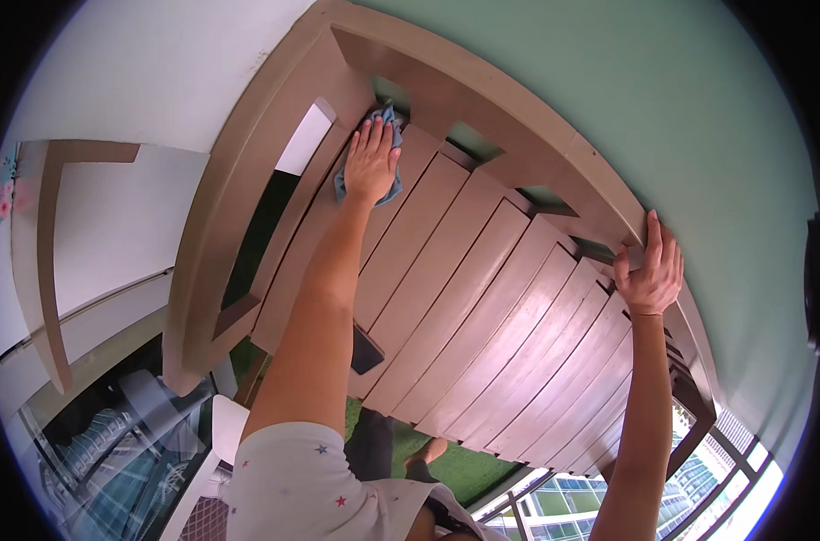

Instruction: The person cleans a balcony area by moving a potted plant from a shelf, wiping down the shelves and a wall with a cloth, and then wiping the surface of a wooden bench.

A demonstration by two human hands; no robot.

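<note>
Left hand (372,169) lay flat, fingers extended, atop the blue-grey cloth (393,191); cloth was directly beneath it, against the slatted bench seat (468,288) near the back corner. Right hand (651,275) rested over the backrest's top rail (554,135); could not tell whether it gripped.

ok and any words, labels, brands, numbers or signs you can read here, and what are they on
None that can be read.
Brown slatted bench: no lettering seen.
Blue cloth under the left hand: none seen, partly covered.
Dark flat object on the bench: none legible.
White sleeve: stars, no text seen.
Buildings outside: too small to tell.
</note>
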